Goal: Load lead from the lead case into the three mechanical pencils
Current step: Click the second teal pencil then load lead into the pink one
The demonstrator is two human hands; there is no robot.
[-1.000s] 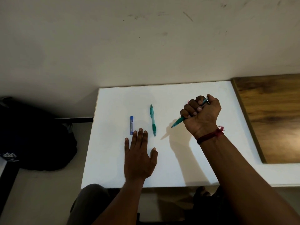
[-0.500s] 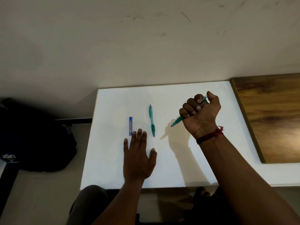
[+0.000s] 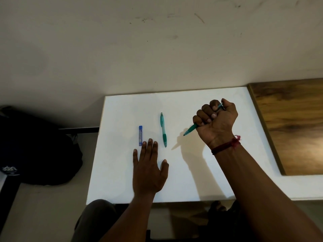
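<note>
My right hand [image 3: 215,119] is closed in a fist around a teal mechanical pencil [image 3: 190,129], held above the white table [image 3: 122,180]; its tip points down to the left and its top end pokes out by my thumb. A second teal mechanical pencil [image 3: 163,129] lies lengthwise on the table's middle. A small blue lead case [image 3: 140,138] lies left of it. My left hand [image 3: 148,168] rests flat on the table, fingers straight, fingertips just below the lead case and the lying pencil. I see only two pencils.
A wooden board [image 3: 293,126] lies to the right of the white table. A dark bag [image 3: 35,149] sits on the floor at the left. A pale wall rises behind the table. My knee shows below the table's front edge.
My right hand with the pencil has shifted very slightly; the thumb sits over the pencil's top end. My left hand, the lying pencil and the lead case have stayed in place.
</note>
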